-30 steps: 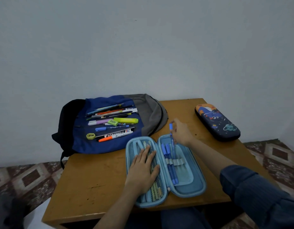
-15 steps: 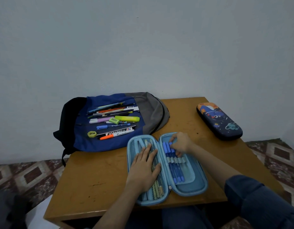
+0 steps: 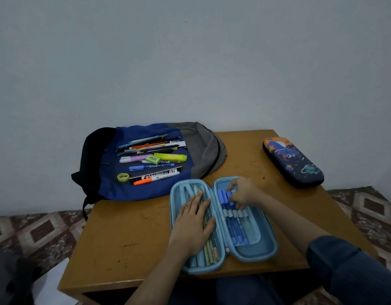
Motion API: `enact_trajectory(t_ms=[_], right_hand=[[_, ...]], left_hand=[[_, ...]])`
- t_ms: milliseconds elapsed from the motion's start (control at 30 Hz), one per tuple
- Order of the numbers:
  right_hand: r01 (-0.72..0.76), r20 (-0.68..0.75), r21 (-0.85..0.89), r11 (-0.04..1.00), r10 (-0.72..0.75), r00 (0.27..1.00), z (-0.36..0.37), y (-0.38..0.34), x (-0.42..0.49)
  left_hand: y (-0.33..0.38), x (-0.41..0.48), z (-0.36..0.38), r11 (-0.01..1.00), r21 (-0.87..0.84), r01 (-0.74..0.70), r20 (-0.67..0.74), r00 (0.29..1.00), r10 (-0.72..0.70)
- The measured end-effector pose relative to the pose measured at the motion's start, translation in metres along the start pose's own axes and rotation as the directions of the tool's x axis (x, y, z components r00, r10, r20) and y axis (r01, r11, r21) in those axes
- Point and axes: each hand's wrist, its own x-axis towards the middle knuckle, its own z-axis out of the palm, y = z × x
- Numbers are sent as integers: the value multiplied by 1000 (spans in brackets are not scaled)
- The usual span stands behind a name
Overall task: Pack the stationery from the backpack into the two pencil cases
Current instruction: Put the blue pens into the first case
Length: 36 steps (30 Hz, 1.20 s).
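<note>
Stationery (image 3: 150, 148) lies in two places: a loose spread on the backpack (image 3: 146, 192) at the back left of the table (image 3: 128, 234), and a set inside the light-blue pencil case (image 3: 266, 254), which lies opened flat near the front edge.

The left hand (image 3: 193, 225) rests palm down on the case's left half. Its fingers are straight and slightly spread, pressing on the mesh pocket (image 3: 212, 241) with pencils under it, and it grasps nothing.

The right hand (image 3: 244, 192) is over the upper end of the right half, its fingers curled down around the capped tops of the blue pens (image 3: 234, 227). These pens lie side by side under a white elastic band (image 3: 241, 213). Whether the hand pinches one pen or several I cannot tell.

On the backpack lie a yellow highlighter (image 3: 170, 156), a green eraser (image 3: 153, 159), a purple highlighter (image 3: 135, 159), an orange-capped marker (image 3: 156, 178) and a yellow-green sharpener (image 3: 123, 177), with more pens above them.

The dark pencil case (image 3: 293, 161) with a space print lies closed at the far right of the table, well apart from both hands.
</note>
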Motion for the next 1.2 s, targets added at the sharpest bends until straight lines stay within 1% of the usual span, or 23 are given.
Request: enact_trajectory(t_ms=[100, 233, 300, 367, 400, 467, 533, 600, 633, 700, 733, 833, 967, 1067, 1133, 1200], right_hand=[[-25, -16, -26, 999, 25, 1000, -1, -4, 5], [-64, 25, -98, 993, 67, 997, -4, -13, 8], [-78, 66, -125, 989, 87, 994, -7, -16, 5], [-72, 100, -150, 986, 88, 991, -13, -20, 1], [-53, 99, -174, 983, 71, 992, -16, -23, 0], [20, 43, -235, 972, -11, 999, -20, -30, -1], [128, -42, -258, 958, -144, 989, -20, -40, 0], [229, -94, -178, 957, -248, 964, -12, -52, 5], [276, -106, -141, 951, -292, 951, -7, -59, 6], [359, -115, -91, 929, -368, 923, 5, -73, 13], [398, -124, -84, 913, -406, 905, 12, -80, 16], [493, -169, -114, 863, -506, 846, 32, -101, 31], [554, -180, -172, 814, -579, 795, 57, -128, 52], [577, -120, -234, 782, -612, 782, 77, -148, 67], [588, -57, -300, 751, -629, 775, 89, -158, 72], [588, -25, -368, 720, -640, 768, 96, -164, 75]], left_hand=[[1, 0, 0, 1000, -9, -4, -2, 1000, 4], [1, 0, -4, 998, -64, -1, 13, 1000, 2], [2, 2, -10, 985, -168, 23, -5, 1000, -24], [-1, 3, -21, 954, -289, 73, -61, 994, -94], [-7, 5, -27, 944, -315, 94, -100, 986, -131], [-24, 9, -39, 943, -298, 145, -182, 962, -205], [-50, 12, -51, 938, -251, 237, -249, 921, -299], [-82, 13, -58, 926, -171, 337, -279, 885, -373], [-96, 11, -57, 924, -105, 368, -271, 883, -382], [-118, 5, -50, 931, 3, 364, -243, 904, -353], [-123, 2, -46, 938, 23, 345, -247, 911, -330], [-126, 1, -40, 944, 7, 331, -312, 897, -312], [-127, 2, -39, 942, -3, 335, -361, 878, -314], [-129, 2, -38, 947, -8, 322, -385, 873, -301], [-129, 2, -38, 949, -14, 314, -394, 871, -294], [-128, 2, -38, 952, -13, 307, -398, 872, -286]])
